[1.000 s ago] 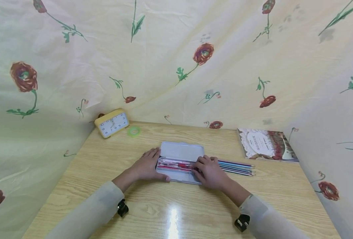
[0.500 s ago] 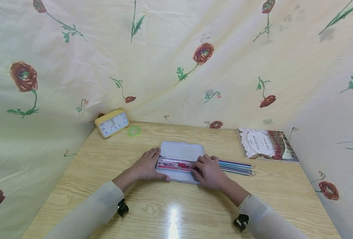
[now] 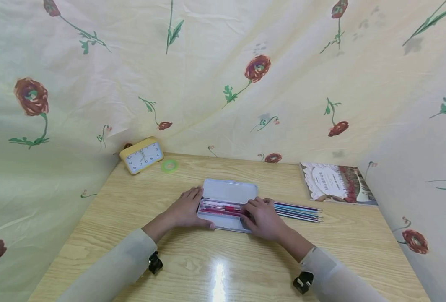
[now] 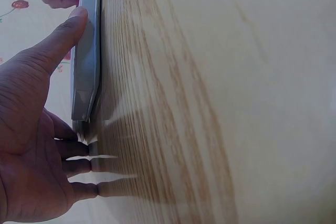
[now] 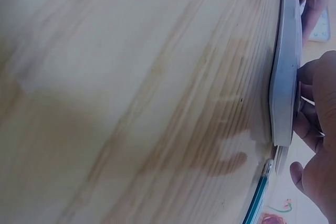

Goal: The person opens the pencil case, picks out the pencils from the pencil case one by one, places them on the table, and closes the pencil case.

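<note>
A pale grey pencil case [image 3: 223, 222] lies with its lid [image 3: 228, 189] swung back, in the middle of the table in the head view. Several red, pink and white pens [image 3: 219, 207] lie inside it. My left hand [image 3: 185, 209] spans the case's left end; its straight thumb [image 4: 71, 30] presses the front wall, with the other fingers beside the end. My right hand [image 3: 265, 219] reaches into the right end, fingers curled at the pens' ends; its fingertips are mostly hidden. Blue and dark striped pencils [image 3: 300, 212] lie just right of the case, partly behind this hand.
A yellow alarm clock [image 3: 143, 157] stands at the back left, next to a green tape roll [image 3: 169, 166]. A booklet [image 3: 336, 183] lies at the back right. Flowered cloth [image 3: 208, 84] hangs behind and beside the wooden table [image 3: 193, 268].
My right hand has shifted slightly left within the case, and the red pens lie a little differently. The left hand and the case have stayed in place.
</note>
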Demonstrator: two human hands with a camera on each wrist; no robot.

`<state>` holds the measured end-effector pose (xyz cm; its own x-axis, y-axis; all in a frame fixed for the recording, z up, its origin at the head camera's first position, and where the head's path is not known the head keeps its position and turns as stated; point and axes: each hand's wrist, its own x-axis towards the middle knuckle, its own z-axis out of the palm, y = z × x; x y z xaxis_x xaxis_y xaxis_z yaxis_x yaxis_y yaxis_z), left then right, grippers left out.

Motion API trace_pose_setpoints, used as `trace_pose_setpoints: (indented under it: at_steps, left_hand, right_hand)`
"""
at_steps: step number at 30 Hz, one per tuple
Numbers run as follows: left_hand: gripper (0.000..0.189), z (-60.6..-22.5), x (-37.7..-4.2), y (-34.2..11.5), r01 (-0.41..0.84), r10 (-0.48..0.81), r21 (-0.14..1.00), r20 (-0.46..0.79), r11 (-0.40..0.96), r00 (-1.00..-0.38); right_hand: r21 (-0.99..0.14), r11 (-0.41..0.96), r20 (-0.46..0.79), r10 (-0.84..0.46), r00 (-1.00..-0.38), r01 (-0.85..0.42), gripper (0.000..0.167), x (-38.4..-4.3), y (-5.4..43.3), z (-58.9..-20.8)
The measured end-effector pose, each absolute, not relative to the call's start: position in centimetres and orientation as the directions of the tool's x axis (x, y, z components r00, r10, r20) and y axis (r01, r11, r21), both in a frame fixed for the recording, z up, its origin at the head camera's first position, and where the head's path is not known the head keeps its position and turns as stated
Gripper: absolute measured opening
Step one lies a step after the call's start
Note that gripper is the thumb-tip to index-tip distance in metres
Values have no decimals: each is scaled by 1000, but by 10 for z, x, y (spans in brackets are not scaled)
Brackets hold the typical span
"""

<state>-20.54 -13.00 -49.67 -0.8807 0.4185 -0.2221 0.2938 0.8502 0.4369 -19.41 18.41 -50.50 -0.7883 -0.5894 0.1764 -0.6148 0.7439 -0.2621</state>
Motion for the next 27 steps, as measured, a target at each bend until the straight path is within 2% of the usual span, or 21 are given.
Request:
trace_pose_setpoints:
  at_steps: [13, 27]
  left_hand:
    - [141, -497, -206, -130, 287, 408, 433, -218, 854, -886]
    - [140, -496, -205, -129, 303, 416, 421, -209, 855, -885]
  right_hand:
    - [-190, 754, 160, -608, -778, -628, 21, -193, 158, -501]
    - [-162, 734, 175, -636, -751, -659, 14, -195, 128, -492]
